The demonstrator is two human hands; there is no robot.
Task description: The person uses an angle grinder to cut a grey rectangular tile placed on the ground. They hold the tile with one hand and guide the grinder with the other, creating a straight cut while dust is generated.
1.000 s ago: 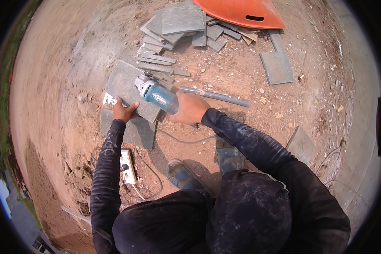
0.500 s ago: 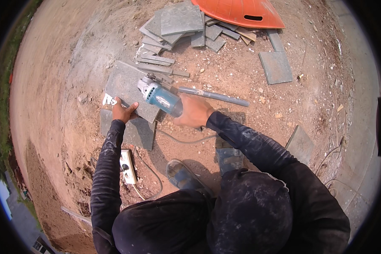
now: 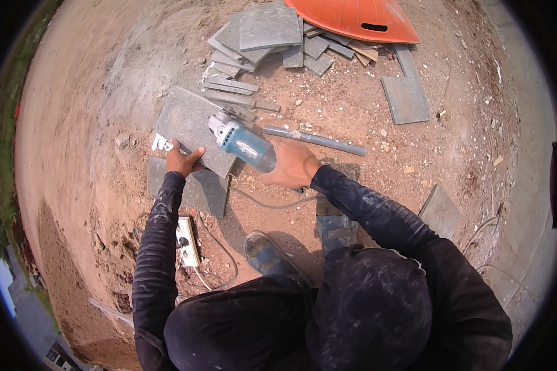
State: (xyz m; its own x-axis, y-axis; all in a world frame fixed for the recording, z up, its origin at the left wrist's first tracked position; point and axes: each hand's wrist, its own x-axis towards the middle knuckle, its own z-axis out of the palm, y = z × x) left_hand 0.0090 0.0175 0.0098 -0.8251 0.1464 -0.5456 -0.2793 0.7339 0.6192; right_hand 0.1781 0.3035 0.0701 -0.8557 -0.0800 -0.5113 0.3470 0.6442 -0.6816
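Note:
My right hand (image 3: pixel 294 163) is wrapped round the rear of an angle grinder (image 3: pixel 247 147) with a blue-green body and a silver head. The grinder's head lies over the far right edge of a grey stone tile (image 3: pixel 189 117); its disc is mostly hidden and blurred. My left hand (image 3: pixel 182 159) grips the near left edge of this tile, thumb on top, beside a white torn label (image 3: pixel 161 143). Beneath the near edge lies another grey tile (image 3: pixel 207 193). A cord (image 3: pixel 272 206) runs over the ground between my arms.
Beyond the work, grey tiles (image 3: pixel 269 28) are piled with cut strips beside an orange tub (image 3: pixel 359 18). A grey pipe (image 3: pixel 315 141) lies right of the grinder. A white power strip (image 3: pixel 187 238) sits by my left forearm. Single tiles (image 3: pixel 406 100) lie farther right.
The grinder and my right hand have shifted slightly right and toward me along the tile's edge. My left hand keeps its hold on the tile. The whole view has drifted a little.

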